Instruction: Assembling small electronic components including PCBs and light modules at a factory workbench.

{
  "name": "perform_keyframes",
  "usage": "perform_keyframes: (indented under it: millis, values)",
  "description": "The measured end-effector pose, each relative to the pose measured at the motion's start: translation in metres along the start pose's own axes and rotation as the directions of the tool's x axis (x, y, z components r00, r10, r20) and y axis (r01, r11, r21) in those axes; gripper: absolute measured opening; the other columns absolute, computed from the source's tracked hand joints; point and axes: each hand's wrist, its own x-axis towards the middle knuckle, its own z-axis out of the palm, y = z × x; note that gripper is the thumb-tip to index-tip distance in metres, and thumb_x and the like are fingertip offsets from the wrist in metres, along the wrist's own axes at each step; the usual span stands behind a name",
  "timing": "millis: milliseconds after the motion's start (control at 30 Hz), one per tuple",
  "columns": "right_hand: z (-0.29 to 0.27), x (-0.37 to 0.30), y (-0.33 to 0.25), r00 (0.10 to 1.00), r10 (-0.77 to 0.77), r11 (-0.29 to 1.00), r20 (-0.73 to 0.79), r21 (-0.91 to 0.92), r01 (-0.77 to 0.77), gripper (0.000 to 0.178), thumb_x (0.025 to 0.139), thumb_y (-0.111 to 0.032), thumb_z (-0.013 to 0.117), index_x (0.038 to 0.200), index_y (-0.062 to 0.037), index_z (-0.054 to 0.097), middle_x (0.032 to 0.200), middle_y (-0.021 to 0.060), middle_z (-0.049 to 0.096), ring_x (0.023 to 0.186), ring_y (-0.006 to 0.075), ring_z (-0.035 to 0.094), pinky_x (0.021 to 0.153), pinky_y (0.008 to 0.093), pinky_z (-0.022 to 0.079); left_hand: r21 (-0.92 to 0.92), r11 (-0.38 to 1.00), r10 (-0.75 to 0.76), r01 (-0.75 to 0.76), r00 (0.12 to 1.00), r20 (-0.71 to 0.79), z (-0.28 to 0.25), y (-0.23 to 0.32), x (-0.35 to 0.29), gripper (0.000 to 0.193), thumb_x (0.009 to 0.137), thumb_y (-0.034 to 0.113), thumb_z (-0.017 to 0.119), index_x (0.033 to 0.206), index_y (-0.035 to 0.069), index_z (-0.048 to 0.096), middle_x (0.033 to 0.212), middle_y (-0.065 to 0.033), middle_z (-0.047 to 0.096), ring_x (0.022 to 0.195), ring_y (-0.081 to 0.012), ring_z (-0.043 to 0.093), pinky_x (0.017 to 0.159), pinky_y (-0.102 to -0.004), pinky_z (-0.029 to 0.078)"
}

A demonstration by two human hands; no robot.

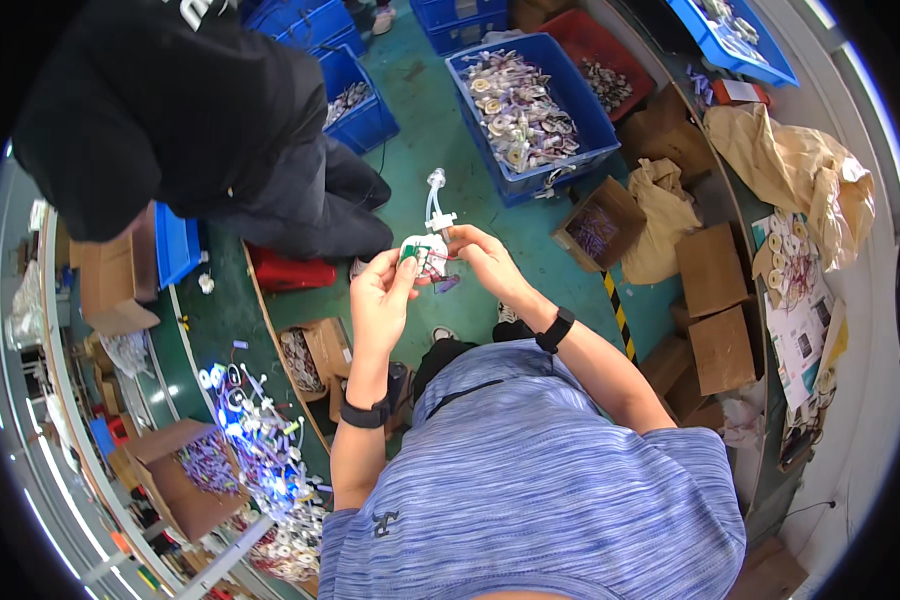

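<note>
Plastic makes up most of the small, rounded white housing [432,243] held in the air before the person's waist, above the green floor [425,100]; it looks light, so weight should hardly trouble the grip, while its hard, smooth shell may turn or slip a little between bare fingers. The left hand [382,290] has its thumb and fingers closed on the housing's left side, the thumb close by the flat green circuit board [411,252], which is likely stiff and the part most easily hurt by hard pressing. The right hand [485,258] is narrow, its thumb and forefinger near together at the right edge; whether they pinch the shell or one of the thin red wires [440,257] cannot be told. Those wires look soft and probably fragile where they join, so they would make a poor handle. Above the housing stands a slim, pale-blue tube [436,198] with a white plastic fitting [440,221] at its foot, likely to bend or sway, and a small purple piece [447,285] hangs below. The firmest hold seems to be the shell's rim, gripped from both sides, clear of board, wires and tube.
</note>
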Motion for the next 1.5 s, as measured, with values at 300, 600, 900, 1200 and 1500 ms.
perform_keyframes:
  millis: [300, 600, 900, 1200, 1500]
  values:
    - [-0.031, 0.089, -0.015, 0.999, -0.046, 0.987, -0.005, -0.152, 0.044, 0.067, 0.065, -0.020, 0.068, 0.120, 0.0016, 0.038, 0.114, 0.0149, 0.052, 0.110, 0.0220, 0.049, 0.091, 0.0323, 0.039, 0.149, 0.984, 0.074, -0.093, 0.989, 0.125, 0.030, 0.008, 0.142, 0.022, 0.088, 0.016, 0.053, 0.100, -0.003, 0.058, 0.081, -0.0044, 0.064, 0.066, -0.0069, 0.059, 0.055, -0.0173, 0.043]
    - [-0.022, 0.218, -0.010, 0.966, -0.047, 0.953, -0.254, -0.303, -0.033, 0.042, 0.083, -0.034, 0.056, 0.109, -0.0022, 0.049, 0.096, 0.0153, 0.059, 0.086, 0.0245, 0.059, 0.074, 0.0348, 0.045, 0.176, 0.955, 0.222, -0.237, 0.970, 0.104, 0.016, 0.016, 0.265, 0.017, 0.085, 0.010, 0.055, 0.095, -0.004, 0.059, 0.076, -0.0085, 0.065, 0.068, -0.0081, 0.060, 0.059, -0.0223, 0.047]
    - [-0.042, 0.375, 0.005, 0.884, -0.304, 0.944, -0.355, -0.241, 0.227, 0.020, 0.083, -0.015, 0.048, 0.092, 0.0015, 0.054, 0.090, 0.0153, 0.052, 0.082, 0.0266, 0.053, 0.072, 0.0352, 0.042, -0.157, 0.974, 0.173, -0.165, 0.984, 0.035, 0.004, 0.024, 0.389, 0.025, 0.089, 0.013, 0.051, 0.106, -0.005, 0.053, 0.090, -0.0070, 0.063, 0.071, -0.0079, 0.060, 0.055, -0.0171, 0.045]
    - [-0.087, 0.563, 0.022, 0.961, -0.026, 0.989, -0.276, -0.147, -0.016, 0.030, 0.089, -0.030, 0.046, 0.088, -0.0017, 0.056, 0.077, 0.0019, 0.058, 0.067, 0.0088, 0.050, 0.061, 0.0236, 0.041, 0.140, 0.951, -0.309, 0.275, 0.839, 0.447, -0.058, -0.045, 0.378, 0.030, 0.089, 0.014, 0.053, 0.113, -0.003, 0.048, 0.103, -0.0093, 0.060, 0.096, -0.0132, 0.055, 0.083, -0.0270, 0.044]
    - [-0.098, 0.804, 0.091, 0.892, 0.427, 0.876, -0.149, 0.311, -0.368, 0.025, 0.090, -0.028, 0.045, 0.084, -0.0043, 0.050, 0.073, 0.0048, 0.056, 0.060, 0.0122, 0.054, 0.059, 0.0266, 0.044, 0.100, 0.560, -0.807, 0.823, 0.568, -0.159, -0.112, -0.138, 0.332, 0.027, 0.083, 0.023, 0.055, 0.097, 0.000, 0.055, 0.088, -0.0090, 0.060, 0.079, -0.0188, 0.058, 0.069, -0.0313, 0.048]
